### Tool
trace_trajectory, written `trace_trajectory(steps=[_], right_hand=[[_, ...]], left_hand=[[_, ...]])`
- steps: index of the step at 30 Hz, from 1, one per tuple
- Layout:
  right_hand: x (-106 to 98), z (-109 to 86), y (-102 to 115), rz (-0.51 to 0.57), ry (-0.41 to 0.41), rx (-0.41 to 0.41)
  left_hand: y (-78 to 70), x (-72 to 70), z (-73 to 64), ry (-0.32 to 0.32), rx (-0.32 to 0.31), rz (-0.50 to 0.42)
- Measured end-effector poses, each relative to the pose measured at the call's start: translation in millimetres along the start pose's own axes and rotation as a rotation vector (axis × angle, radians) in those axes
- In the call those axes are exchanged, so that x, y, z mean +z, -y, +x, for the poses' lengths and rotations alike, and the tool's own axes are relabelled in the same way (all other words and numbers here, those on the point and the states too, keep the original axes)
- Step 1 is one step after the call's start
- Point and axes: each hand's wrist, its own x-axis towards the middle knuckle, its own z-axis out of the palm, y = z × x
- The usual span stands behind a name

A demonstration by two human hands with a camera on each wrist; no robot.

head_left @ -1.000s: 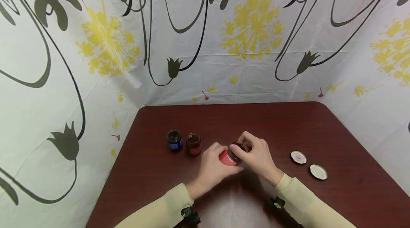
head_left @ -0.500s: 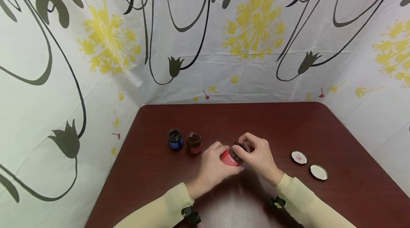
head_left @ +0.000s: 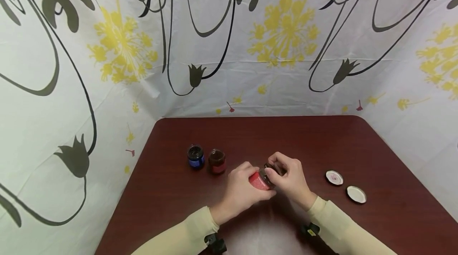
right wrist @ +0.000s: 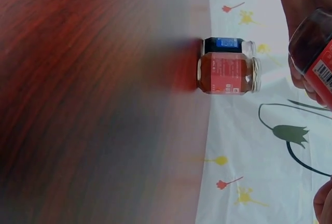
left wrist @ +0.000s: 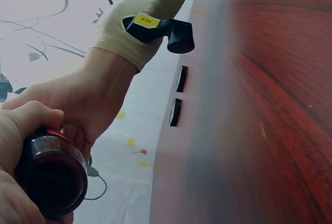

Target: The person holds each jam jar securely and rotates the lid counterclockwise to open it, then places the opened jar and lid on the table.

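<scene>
My left hand (head_left: 243, 189) grips a glass jar (head_left: 258, 182) with a red label, tilted above the table, its mouth toward the right. At the mouth, my right hand (head_left: 291, 175) pinches a dark lid (head_left: 278, 168) between thumb and fingers. The lid looks tipped against the rim, partly hidden by the fingers. In the left wrist view the jar (left wrist: 54, 180) shows its dark base, with the right hand (left wrist: 91, 99) behind it. The right wrist view catches the jar's red label (right wrist: 322, 71) at the edge; the lid is out of sight there.
Left of the hands stand a lidless blue-labelled jar (head_left: 195, 157) and a lidless red-labelled jar (head_left: 217, 162), side by side. Two lids (head_left: 334, 178) (head_left: 356, 194) lie white side up at the right. The dark red table (head_left: 171, 203) meets a patterned cloth (head_left: 214, 48) behind.
Both hands have shifted slightly toward the right and down with the jar. The lid has come away somewhat from the jar's mouth. The standing jars and table lids stay put.
</scene>
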Motion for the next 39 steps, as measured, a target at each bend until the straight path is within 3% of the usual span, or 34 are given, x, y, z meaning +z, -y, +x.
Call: trace_trajectory(steps=[12,27,39], right_hand=[[0,-2.4,-5,0.056,-0.02,-0.045],[-4,8.2,-3,0.053,0.004,-0.105],[-4,7.0,-7,0.069,0.007,-0.139]], left_hand=[[-2.9,-3.3,2.9,0.026,0.017,0.003],[-5.2,-7.0,4.8,-0.004,0.075,0.004],[-4.8,-8.4,4.2,0.004,0.063,-0.014]])
